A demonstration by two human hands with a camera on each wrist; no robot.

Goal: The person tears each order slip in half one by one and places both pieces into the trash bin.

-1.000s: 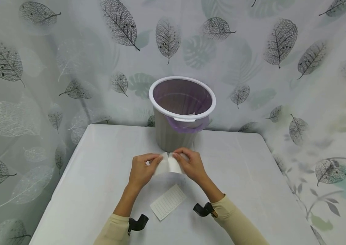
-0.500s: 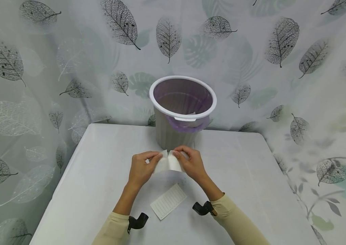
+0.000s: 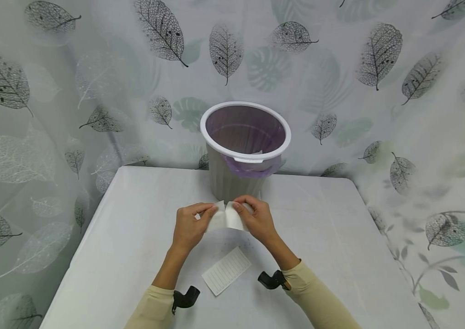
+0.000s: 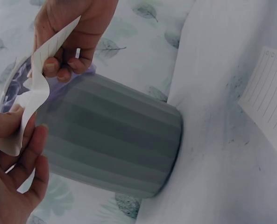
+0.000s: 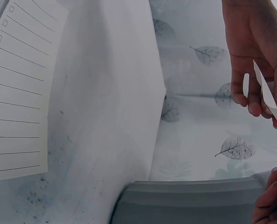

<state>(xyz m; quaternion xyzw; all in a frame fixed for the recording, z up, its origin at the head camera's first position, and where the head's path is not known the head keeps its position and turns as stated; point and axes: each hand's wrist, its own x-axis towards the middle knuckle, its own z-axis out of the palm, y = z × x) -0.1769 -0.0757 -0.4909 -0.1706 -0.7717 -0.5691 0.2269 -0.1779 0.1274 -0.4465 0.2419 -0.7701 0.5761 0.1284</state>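
A white paper sheet (image 3: 216,222) is held up between both hands in front of the bin, with a split running down from its upper edge in the head view. My left hand (image 3: 190,224) pinches the sheet's left part between thumb and fingers. The right part is pinched by my right hand (image 3: 258,220). In the left wrist view the paper (image 4: 38,88) bends between the hands, and ruled lines show on one side. Below the hands, a lined paper slip with small checkboxes (image 3: 226,271) lies flat and slanted on the white table (image 3: 141,237).
Behind the hands stands a grey ribbed bin (image 3: 232,183) with a white rim and a purple liner (image 3: 253,169) hanging over its front. Some pale scrap shows inside it. A leaf-printed curtain (image 3: 133,91) surrounds the table. Small dark specks mark the tabletop near the slip.
Both hands and the paper have risen very slightly in the head view since one second ago. The split looks about the same, and the slip on the table stays put.
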